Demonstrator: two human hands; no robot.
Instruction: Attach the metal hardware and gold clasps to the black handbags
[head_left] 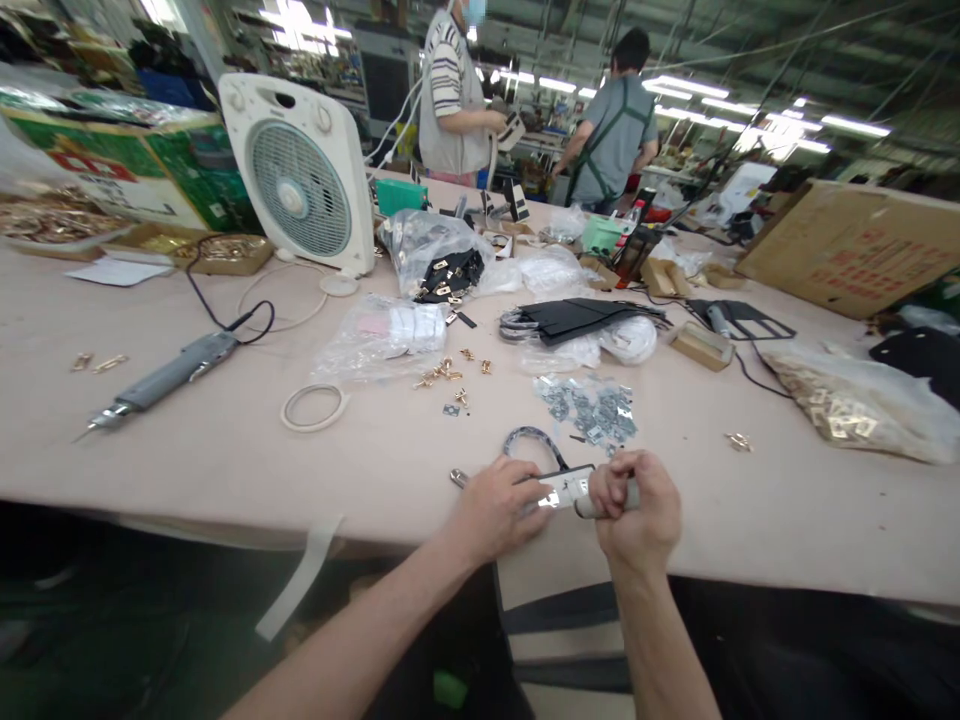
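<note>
My left hand (499,508) rests at the table's front edge, its fingers over the near end of a small white, shiny rectangular panel (568,486) with a dark edge. A dark loop handle (534,433) curves up behind this panel. Beside it, my right hand (637,505) is closed in a fist around a pale, cylindrical thing (586,508); only its ends show, so its kind is unclear. A small metal clasp (459,478) sticks out to the left of my left hand. Just beyond lie grey metal plates (600,412) in a heap and several gold fittings (442,372).
At left lie a grey electric screwdriver (169,378) and a tape roll (313,408), before a white fan (300,175). Black panels with handles (577,320) are stacked mid-table. A bag of gold parts (847,410) and a carton (855,245) stand right. Two people (615,125) are beyond.
</note>
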